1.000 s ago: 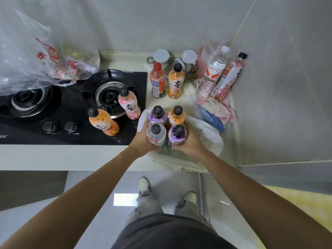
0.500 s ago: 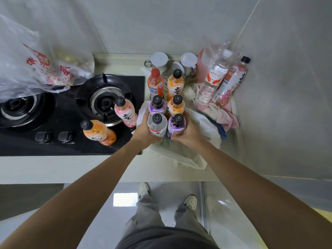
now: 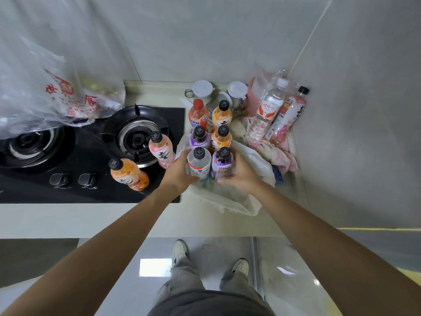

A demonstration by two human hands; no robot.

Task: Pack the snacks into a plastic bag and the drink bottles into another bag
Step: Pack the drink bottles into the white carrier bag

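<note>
Several drink bottles stand clustered on a white plastic bag (image 3: 250, 160) spread on the counter. My left hand (image 3: 180, 172) wraps the white-label bottle (image 3: 199, 164) at the front left. Beside it, my right hand (image 3: 240, 176) grips the purple bottle (image 3: 222, 162). Behind them stand another purple bottle (image 3: 199, 140) and an orange bottle (image 3: 221, 139). On the stove stand a pink bottle (image 3: 160, 149) and an orange bottle (image 3: 127, 174). A clear printed bag (image 3: 45, 96) bulges at the upper left.
A black gas stove (image 3: 91, 156) fills the left counter. At the back stand a red-capped bottle (image 3: 198, 115), an orange bottle (image 3: 222, 115) and two white-lidded jars (image 3: 202, 90). A water bottle (image 3: 265, 110), a pink bottle (image 3: 288, 115) and cloths (image 3: 280, 153) fill the right corner.
Both hands stay clasped round the front two bottles. The view has tilted, so the cluster sits higher in frame and close to the back bottles.
</note>
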